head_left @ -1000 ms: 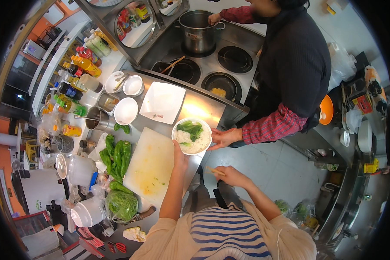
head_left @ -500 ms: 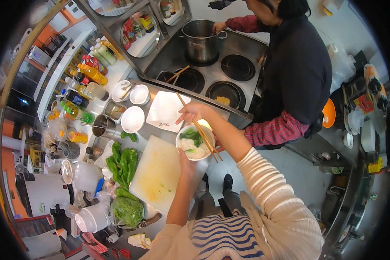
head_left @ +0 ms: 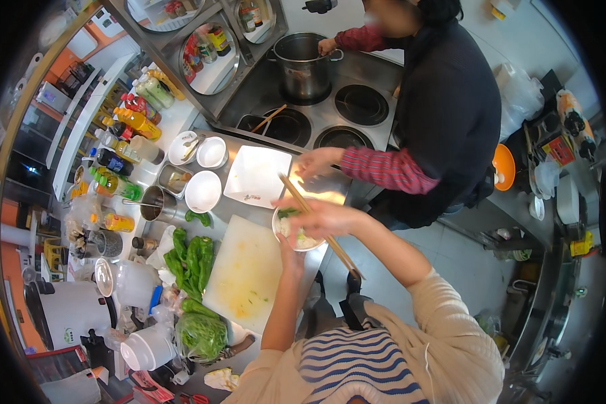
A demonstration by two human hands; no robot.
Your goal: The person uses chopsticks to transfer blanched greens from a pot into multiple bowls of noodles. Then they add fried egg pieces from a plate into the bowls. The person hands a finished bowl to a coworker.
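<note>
My left hand (head_left: 291,252) is closed round the near-left side of a white bowl (head_left: 308,248) just past the right edge of the cutting board. White food, rice or noodles, and green leaves (head_left: 288,213) show in the bowl, partly covered by my other hand. My right hand (head_left: 324,217) is over the bowl with a pair of long wooden chopsticks (head_left: 344,258) in its fingers. The chopsticks slant across the bowl, their lower ends out past its right side. Beyond the bowl, a co-worker's hand (head_left: 316,161) reaches over the counter beside a square white dish (head_left: 258,175).
A white cutting board (head_left: 244,269) lies left of the bowl, with green peppers (head_left: 194,259) beside it. White bowls (head_left: 203,192) and bottles (head_left: 140,123) line the counter. The co-worker (head_left: 451,114) stands at the stove, other hand at a tall pot (head_left: 306,71).
The co-worker's nearer hand has moved from beside my bowl to the counter by the square dish. My right hand has lowered over the bowl, and the chopsticks have shifted with it.
</note>
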